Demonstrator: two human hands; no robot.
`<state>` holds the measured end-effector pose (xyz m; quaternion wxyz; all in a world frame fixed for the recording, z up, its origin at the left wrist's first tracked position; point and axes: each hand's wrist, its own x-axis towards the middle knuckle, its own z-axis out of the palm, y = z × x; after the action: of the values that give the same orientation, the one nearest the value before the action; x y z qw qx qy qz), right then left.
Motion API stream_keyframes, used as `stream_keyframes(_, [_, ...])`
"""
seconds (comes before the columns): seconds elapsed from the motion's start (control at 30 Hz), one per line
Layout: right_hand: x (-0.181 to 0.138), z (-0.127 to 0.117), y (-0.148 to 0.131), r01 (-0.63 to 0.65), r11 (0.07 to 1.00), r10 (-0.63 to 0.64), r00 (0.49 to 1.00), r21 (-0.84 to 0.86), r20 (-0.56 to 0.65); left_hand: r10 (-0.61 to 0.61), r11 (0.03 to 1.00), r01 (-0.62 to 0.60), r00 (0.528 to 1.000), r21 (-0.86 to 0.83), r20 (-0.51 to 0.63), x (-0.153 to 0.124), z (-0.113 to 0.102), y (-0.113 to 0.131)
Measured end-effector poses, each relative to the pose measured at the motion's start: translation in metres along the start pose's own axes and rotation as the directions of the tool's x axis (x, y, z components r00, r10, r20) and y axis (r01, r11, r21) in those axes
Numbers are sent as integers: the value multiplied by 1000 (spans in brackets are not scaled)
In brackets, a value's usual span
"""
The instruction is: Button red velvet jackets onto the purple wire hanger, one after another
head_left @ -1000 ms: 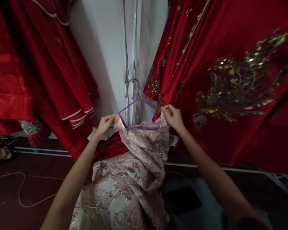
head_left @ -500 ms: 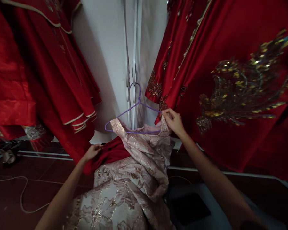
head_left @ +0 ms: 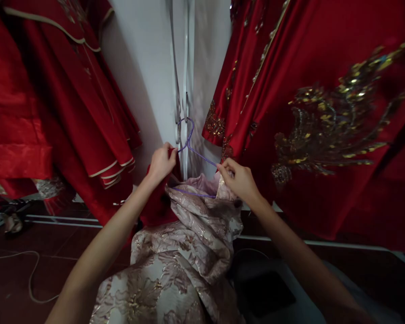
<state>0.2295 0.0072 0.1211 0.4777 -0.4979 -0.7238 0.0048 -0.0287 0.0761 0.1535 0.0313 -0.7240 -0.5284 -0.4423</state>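
Left hand (head_left: pixel 164 163): red cloth (head_left: pixel 158 204) is gripped beside the purple hanger (head_left: pixel 188 142).
Brocade dress (head_left: pixel 185 243): is draped below the hanger.
Hanger: is hooked at metal uprights (head_left: pixel 186 58).
Right hand (head_left: pixel 239 177): the dress's shoulder is pinched against the hanger.

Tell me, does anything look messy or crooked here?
Yes, a little: the flowery dress bunches in crumpled folds below the purple hanger instead of hanging smooth, and a pale cord curls across the floor. I see no spills.
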Motion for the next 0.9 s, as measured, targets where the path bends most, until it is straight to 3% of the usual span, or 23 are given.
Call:
stream_keyframes(0.1, [8, -2, 10, -26, 999, 25, 1000, 28, 13, 35, 998, -32, 998, -57, 52, -2, 6, 14])
stream_keyframes(0.17, [22, -5, 26, -72, 996, 67, 994, 47, 86, 88, 993, -71, 979, -96, 183, 0, 4, 2])
stream_keyframes(0.23, [42, -5, 43, -152, 987, 134, 963, 60, 236, 144, 983, -90, 920, -161, 365, 3, 1, -15])
stream_keyframes(0.3, [62, -2, 54, -270, 962, 222, 868, 48, 444, 145, 975, -37, 853, -219, 501, 5, -3, -28])
stream_keyframes(0.4, [86, 12, 59, -395, 918, 299, 639, -31, 709, 85, 973, 57, 816, -226, 571, 3, -7, -37])
stream_keyframes(0.47, [92, 28, 54, -351, 936, 171, 492, 15, 853, 55, 970, 98, 803, -222, 594, 1, -10, -40])
stream_keyframes(0.53, [92, 45, 47, -285, 947, -28, 392, 150, 919, 17, 949, 179, 794, -260, 608, 1, -15, -44])
stream_keyframes(0.57, [90, 54, 42, -278, 934, -109, 372, 223, 922, -11, 927, 236, 794, -291, 608, 1, -17, -47])
stream_keyframes(0.67, [81, 72, 27, -362, 856, -226, 380, 369, 897, -113, 827, 407, 796, -388, 595, 3, -22, -55])
stream_keyframes(0.73, [77, 77, 16, -427, 803, -296, 320, 416, 900, -158, 752, 494, 777, -436, 609, 3, -23, -60])
stream_keyframes(0.83, [73, 78, 6, -494, 773, -323, 231, 397, 918, -159, 655, 576, 738, -490, 656, 1, -23, -62])
stream_keyframes(0.9, [69, 77, 3, -537, 757, -296, 227, 373, 928, -146, 617, 602, 720, -506, 678, 0, -23, -60])
